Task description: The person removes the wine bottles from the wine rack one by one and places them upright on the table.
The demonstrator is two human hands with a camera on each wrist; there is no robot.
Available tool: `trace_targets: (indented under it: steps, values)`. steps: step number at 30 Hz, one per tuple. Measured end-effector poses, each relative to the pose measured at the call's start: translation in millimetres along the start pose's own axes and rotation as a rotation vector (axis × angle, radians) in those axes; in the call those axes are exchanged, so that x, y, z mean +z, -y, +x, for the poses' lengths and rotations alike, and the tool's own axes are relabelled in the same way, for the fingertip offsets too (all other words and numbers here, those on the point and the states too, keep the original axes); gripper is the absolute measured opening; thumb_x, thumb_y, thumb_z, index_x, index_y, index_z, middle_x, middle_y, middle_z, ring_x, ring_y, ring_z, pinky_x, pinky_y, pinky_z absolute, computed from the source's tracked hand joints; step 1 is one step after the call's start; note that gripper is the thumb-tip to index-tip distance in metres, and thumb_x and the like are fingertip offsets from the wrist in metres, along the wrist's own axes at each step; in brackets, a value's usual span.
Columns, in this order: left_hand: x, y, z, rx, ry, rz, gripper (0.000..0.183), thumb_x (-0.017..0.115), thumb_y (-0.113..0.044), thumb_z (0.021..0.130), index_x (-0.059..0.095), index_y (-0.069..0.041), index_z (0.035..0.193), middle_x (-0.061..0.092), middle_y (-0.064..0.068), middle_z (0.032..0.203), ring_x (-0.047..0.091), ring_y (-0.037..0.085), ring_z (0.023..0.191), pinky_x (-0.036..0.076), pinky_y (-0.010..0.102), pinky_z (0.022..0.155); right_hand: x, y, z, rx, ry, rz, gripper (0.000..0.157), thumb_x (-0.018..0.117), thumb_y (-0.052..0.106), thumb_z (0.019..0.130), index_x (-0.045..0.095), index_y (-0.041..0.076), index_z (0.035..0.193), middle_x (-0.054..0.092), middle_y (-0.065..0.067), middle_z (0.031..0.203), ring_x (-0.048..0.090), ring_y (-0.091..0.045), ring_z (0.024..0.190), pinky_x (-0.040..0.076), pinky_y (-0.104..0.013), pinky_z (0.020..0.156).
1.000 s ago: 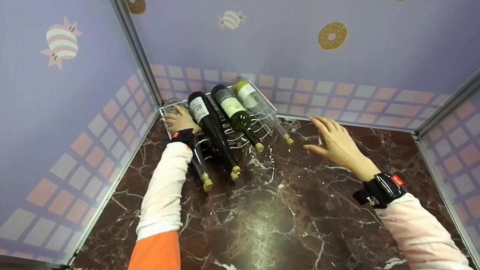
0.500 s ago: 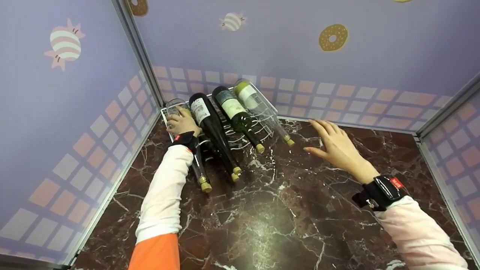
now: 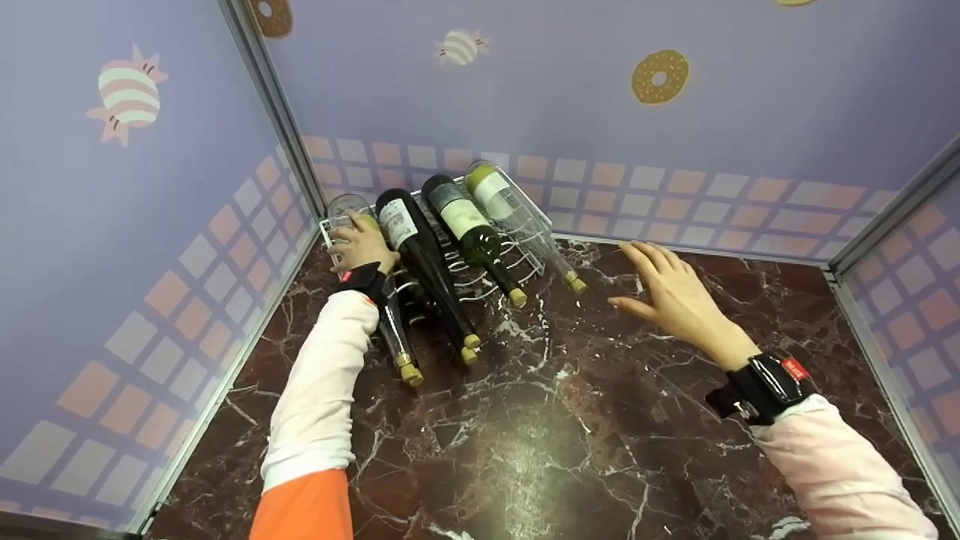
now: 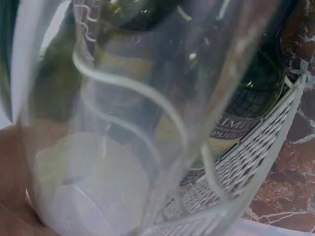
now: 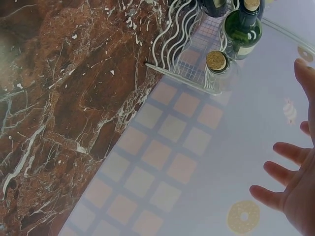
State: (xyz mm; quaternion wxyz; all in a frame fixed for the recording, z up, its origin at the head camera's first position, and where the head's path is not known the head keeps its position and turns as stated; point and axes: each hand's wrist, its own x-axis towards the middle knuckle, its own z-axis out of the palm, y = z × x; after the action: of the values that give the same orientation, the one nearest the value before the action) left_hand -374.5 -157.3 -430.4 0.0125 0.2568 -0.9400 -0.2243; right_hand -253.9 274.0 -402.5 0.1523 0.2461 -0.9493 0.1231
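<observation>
In the head view, my left hand [image 3: 364,246] grips a clear glass wine bottle [image 3: 351,202] at the left end of a white wire wine rack [image 3: 536,259]. Its corked neck [image 3: 397,341] points toward me, below my wrist. The same clear bottle [image 4: 98,118] fills much of the left wrist view, the hand at its left edge. Beside it on the rack lie a dark bottle [image 3: 420,240], a green bottle [image 3: 465,221] and a clear bottle [image 3: 502,199] with a white label. My right hand [image 3: 675,292] hovers right of the rack, fingers extended, holding nothing.
A green bottle [image 4: 246,93] lies in the rack's lower level, and another cork [image 3: 469,355] shows under the dark bottle. Purple patterned walls [image 3: 585,97] close off the back and both sides. The tabletop [image 3: 600,420] is dark red marble.
The left bottle's corked neck has shifted slightly left and toward me under my left hand. My right hand has barely moved.
</observation>
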Motion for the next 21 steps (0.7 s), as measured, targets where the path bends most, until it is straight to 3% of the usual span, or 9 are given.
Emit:
trace_targets:
  steps: [6, 12, 17, 21]
  values:
    - [-18.1, 8.8, -2.9, 0.055, 0.015, -0.051, 0.114, 0.077, -0.030, 0.083, -0.008, -0.007, 0.157, 0.007, 0.039, 0.155, 0.034, 0.059, 0.132, 0.047, 0.065, 0.099, 0.8, 3.5, 1.5, -0.017, -0.006, 0.008, 0.082, 0.072, 0.041, 0.086, 0.034, 0.007, 0.151, 0.043, -0.024, 0.148, 0.039, -0.047, 0.136, 0.032, -0.066, 0.111]
    - [-41.7, 11.9, -8.3, 0.120, 0.026, -0.216, 0.112, 0.072, -0.026, 0.086, -0.011, -0.006, 0.157, 0.006, 0.039, 0.152, 0.029, 0.060, 0.133, 0.041, 0.064, 0.108, 0.3, 5.5, 1.0, -0.024, -0.012, 0.006, 0.083, 0.072, 0.042, 0.087, 0.033, 0.008, 0.152, 0.043, -0.024, 0.149, 0.039, -0.047, 0.136, 0.032, -0.066, 0.111]
    - [-61.6, 7.4, -16.4, 0.152, 0.011, -0.356, 0.111, 0.070, -0.028, 0.084, -0.011, -0.002, 0.156, 0.016, 0.038, 0.147, 0.038, 0.056, 0.130, 0.039, 0.058, 0.111, 0.3, 7.8, 2.2, -0.042, -0.026, 0.004, 0.083, 0.073, 0.041, 0.086, 0.033, 0.009, 0.152, 0.043, -0.024, 0.148, 0.040, -0.047, 0.135, 0.034, -0.066, 0.110]
    - [-74.3, 1.5, -22.4, 0.162, 0.056, -0.430, 0.109, 0.066, -0.029, 0.084, -0.012, 0.002, 0.154, 0.017, 0.042, 0.147, 0.037, 0.050, 0.135, 0.036, 0.053, 0.116, -1.2, 9.0, 2.5, -0.047, -0.034, 0.004, 0.083, 0.073, 0.042, 0.086, 0.033, 0.009, 0.152, 0.043, -0.023, 0.148, 0.040, -0.047, 0.135, 0.034, -0.065, 0.110]
